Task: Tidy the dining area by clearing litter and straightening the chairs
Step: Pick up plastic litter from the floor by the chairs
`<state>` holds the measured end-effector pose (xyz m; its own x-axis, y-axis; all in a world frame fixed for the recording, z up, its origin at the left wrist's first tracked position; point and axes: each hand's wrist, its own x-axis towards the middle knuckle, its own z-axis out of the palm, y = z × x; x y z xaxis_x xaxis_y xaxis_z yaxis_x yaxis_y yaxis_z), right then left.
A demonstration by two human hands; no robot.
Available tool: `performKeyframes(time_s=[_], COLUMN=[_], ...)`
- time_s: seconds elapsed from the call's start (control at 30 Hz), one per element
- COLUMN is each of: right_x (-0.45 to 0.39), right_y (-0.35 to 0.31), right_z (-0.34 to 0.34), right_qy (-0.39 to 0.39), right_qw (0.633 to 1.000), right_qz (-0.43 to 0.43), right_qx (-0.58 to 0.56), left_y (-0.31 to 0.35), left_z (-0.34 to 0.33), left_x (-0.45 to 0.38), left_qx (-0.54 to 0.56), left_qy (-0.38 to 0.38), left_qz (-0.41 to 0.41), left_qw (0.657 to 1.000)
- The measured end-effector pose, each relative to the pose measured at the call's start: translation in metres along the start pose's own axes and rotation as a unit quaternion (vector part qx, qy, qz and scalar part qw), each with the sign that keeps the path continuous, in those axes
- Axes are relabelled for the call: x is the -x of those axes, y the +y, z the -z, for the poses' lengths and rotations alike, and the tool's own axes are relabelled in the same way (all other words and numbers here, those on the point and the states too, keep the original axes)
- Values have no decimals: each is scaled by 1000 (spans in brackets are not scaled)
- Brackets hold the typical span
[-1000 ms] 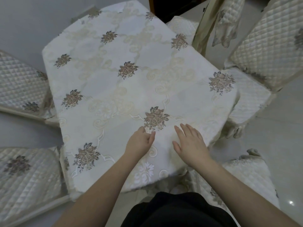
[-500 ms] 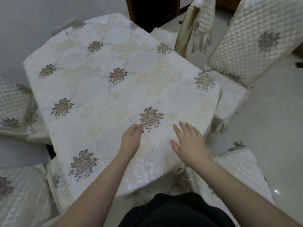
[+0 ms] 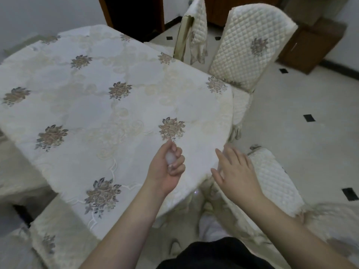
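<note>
A dining table under a cream tablecloth with embroidered flowers fills the left and middle. My left hand hovers over its near edge, fingers curled round a small white crumpled piece of litter. My right hand is open with fingers spread, just off the table's near right corner, above a quilted chair back. Two more quilted chairs stand on the table's far right side: one close to the corner, another behind it.
A quilted chair cover sits at the lower left near the table. Pale floor tiles with small black squares spread to the right. A brown wooden cabinet stands at the far right, a dark doorway behind the table.
My left hand has lifted off the cloth and turned, now gripping the white litter. My right hand has moved off the table to the right. The view has swung right.
</note>
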<state>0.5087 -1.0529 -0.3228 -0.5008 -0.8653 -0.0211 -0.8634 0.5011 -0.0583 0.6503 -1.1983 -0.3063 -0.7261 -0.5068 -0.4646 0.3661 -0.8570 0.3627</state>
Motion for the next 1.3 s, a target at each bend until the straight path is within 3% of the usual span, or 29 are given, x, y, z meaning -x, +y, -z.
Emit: performKeyframes(time_s=[0.27,0.47,0.6,0.93,1.3], right_x=[79,147,201,374,515], right_y=[34,82,122,249,367], right_z=[24,32,37,49,50], right_qy=[19,42,53,92,94], right_qw=[993,975,950,884,838], right_qz=[-119,-215,-308,-458,-537], right_qx=[4,27,19,1,-25], left_y=[-52,-117,-184,-386,-583], left_z=[-22,-71,-105,-201,-252], left_x=[23,28,37,92,141], left_qx=[-53,-83,-127,-255,-314], left_qy=[39,-57,-106,-143,-225], left_qz=[48,147,218,313,405], left_qw=[997,984,962,903,829])
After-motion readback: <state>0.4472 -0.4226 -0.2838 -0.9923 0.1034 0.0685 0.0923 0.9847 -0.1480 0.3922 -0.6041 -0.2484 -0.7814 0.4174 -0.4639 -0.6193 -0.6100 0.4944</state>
